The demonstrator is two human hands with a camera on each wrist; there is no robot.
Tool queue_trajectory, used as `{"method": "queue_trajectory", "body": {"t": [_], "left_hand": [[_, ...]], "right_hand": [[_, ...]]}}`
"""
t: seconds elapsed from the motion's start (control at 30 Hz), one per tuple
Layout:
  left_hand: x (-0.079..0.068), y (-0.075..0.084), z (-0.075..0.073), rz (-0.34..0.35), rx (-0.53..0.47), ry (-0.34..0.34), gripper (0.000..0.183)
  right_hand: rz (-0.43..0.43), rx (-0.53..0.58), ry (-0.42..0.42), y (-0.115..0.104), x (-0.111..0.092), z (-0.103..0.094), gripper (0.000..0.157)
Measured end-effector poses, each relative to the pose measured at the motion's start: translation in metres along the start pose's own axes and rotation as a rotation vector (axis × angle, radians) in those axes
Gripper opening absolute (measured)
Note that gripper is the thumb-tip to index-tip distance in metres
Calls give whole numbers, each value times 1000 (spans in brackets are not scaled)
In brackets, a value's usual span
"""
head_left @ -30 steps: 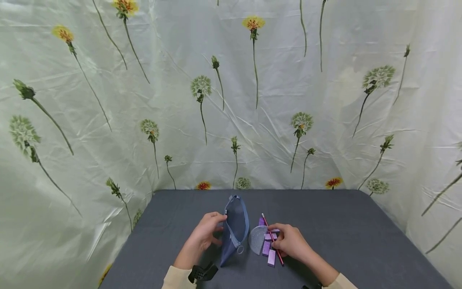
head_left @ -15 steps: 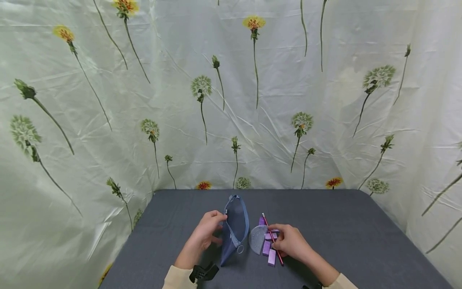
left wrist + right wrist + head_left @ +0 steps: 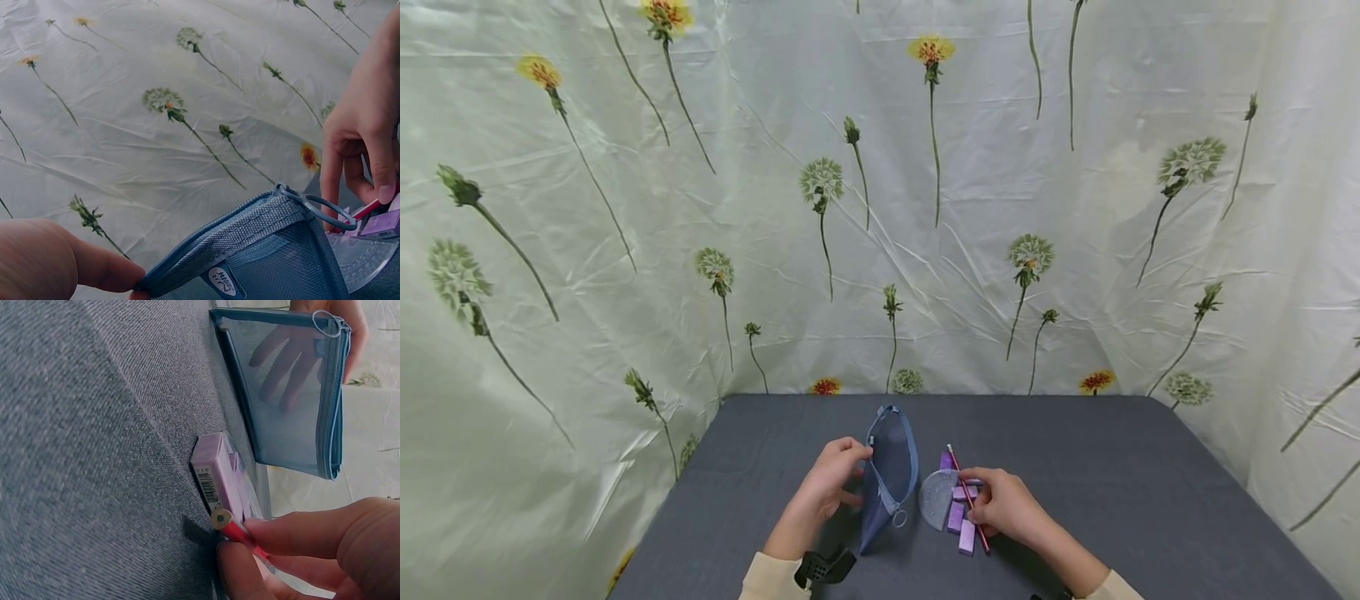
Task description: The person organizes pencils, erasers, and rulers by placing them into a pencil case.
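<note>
My left hand (image 3: pixel 829 483) pinches the upper side edge of a blue mesh zip pouch (image 3: pixel 281 253). The pouch stands on edge with its zipped mouth spread, and a pull ring (image 3: pixel 325 324) hangs at one end. Across from it, my right hand (image 3: pixel 1009 504) holds a red pencil (image 3: pixel 236 532) between thumb and fingers; its flat, unsharpened end faces the right wrist camera. Under and around the pencil lie several small purple blocks (image 3: pixel 966 537), one with a barcode. A clear half-round protractor (image 3: pixel 936 502) lies between these and the pouch.
A grey cloth (image 3: pixel 1120 492) covers the table. Behind its far edge hangs a pale curtain (image 3: pixel 760 208) printed with dandelions. A black device (image 3: pixel 824 567) is strapped to my left wrist.
</note>
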State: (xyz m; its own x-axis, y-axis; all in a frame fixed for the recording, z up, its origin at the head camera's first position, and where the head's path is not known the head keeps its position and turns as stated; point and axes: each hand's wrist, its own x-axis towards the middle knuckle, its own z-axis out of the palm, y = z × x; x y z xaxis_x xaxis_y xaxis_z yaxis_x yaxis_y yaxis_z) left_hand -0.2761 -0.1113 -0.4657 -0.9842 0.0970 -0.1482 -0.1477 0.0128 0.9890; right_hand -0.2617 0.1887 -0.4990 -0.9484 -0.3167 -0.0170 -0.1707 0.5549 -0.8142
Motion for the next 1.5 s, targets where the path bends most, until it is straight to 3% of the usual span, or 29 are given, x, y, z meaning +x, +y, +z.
{"method": "queue_trajectory", "body": {"t": [0.73, 1.03, 1.5], "left_hand": [[-3, -1, 1, 3, -18, 3, 19], [-2, 0, 0, 6, -14, 3, 19], [0, -1, 0, 18, -1, 7, 19]], "right_hand": [[-13, 69, 8, -5, -6, -4, 60], [-42, 36, 40, -12, -7, -8, 59], [-40, 185, 14, -21, -10, -12, 55]]}}
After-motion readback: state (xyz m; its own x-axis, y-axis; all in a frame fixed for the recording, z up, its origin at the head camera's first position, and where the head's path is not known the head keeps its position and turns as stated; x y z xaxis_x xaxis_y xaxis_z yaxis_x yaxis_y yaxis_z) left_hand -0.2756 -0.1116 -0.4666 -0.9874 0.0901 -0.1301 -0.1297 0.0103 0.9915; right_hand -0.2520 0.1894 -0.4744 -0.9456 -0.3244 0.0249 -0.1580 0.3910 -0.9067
